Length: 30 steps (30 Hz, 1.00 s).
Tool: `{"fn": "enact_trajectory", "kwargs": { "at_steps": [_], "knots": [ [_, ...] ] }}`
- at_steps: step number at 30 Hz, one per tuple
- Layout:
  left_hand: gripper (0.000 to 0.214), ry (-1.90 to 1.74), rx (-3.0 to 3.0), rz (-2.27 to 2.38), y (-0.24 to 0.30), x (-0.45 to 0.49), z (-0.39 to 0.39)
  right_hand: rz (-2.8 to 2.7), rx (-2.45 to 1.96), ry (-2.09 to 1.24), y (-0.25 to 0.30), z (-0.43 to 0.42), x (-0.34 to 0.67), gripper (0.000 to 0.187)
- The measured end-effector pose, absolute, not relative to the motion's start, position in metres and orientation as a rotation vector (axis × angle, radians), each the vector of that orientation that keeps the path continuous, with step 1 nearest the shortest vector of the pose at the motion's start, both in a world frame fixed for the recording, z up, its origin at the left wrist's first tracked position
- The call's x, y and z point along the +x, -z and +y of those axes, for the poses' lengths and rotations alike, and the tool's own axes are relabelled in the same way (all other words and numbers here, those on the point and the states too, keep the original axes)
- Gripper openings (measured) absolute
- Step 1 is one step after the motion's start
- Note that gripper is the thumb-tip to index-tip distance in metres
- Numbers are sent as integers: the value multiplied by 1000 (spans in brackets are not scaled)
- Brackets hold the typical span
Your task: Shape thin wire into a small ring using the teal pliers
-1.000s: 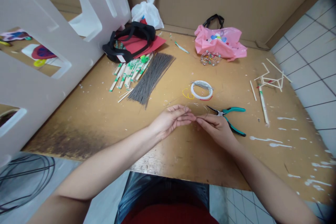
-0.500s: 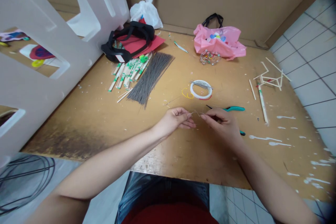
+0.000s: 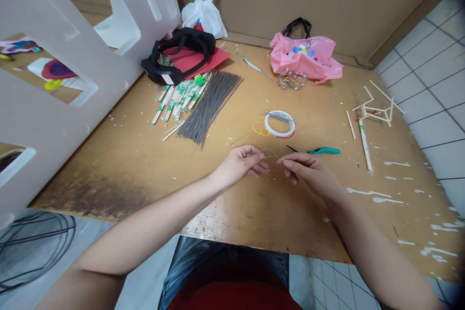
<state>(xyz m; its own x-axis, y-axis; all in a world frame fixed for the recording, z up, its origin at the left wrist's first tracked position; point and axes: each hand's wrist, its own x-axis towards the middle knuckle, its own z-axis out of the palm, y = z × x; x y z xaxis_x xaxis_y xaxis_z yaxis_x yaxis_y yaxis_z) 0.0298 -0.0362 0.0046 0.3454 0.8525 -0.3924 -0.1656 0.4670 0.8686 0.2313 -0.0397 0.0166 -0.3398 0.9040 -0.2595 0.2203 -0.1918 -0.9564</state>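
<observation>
Thin bent wire (image 3: 271,156) held betw. both hands, just above wooden workbench (image 3: 109,189), approx. mid-bench. L hand (image 3: 241,164) closed, wire pinched at fingertips; R hand (image 3: 308,172) also closed on wire, thumb against index. Teal-handled pliers (image 3: 324,151) seen lying just past R hand. White tape ring (image 3: 279,134) placed beyond hands, grey wire bundle (image 3: 209,106) further L.

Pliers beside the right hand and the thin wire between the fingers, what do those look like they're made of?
The pliers look like dark steel at the nose, with glossy teal coated handles. The thin wire seems bare metal, going by its fine grey line; too thin to tell which metal.
</observation>
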Motion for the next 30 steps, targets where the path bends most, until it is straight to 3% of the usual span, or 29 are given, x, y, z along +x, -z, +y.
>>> {"fn": "enact_trajectory", "kwargs": {
  "at_steps": [7,16,30],
  "knots": [
    [15,-948,1135,992,-10,24,-34,-1676,-1400,-1485,-18,-41,230,30],
    [24,-897,1006,892,-10,26,-37,-1504,-1332,-1556,-16,-42,227,25],
    [18,-919,1167,932,-7,34,-42,-1896,-1396,-1279,-23,-46,220,23]
  ]
}}
